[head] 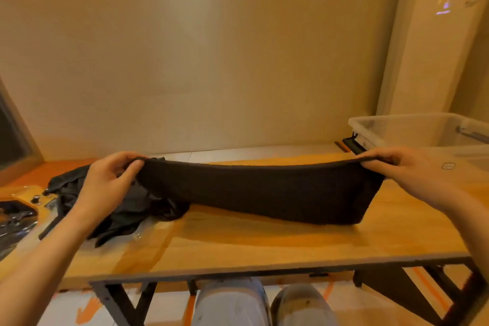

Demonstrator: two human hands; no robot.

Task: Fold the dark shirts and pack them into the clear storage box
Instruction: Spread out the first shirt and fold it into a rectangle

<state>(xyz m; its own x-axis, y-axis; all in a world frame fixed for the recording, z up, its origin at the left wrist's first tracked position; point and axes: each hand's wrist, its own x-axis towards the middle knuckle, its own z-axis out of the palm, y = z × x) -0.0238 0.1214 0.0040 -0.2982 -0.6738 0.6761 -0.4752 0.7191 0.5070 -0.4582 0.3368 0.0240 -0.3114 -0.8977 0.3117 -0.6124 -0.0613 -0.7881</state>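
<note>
Both hands pinch-tight on dark shirt

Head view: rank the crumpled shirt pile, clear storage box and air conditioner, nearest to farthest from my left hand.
1. crumpled shirt pile, just beside the left hand
2. clear storage box, far right
3. air conditioner, standing beyond the box

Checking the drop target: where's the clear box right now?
Head view, far right: the box sits at the table's back right corner, just beyond the right hand.
</note>
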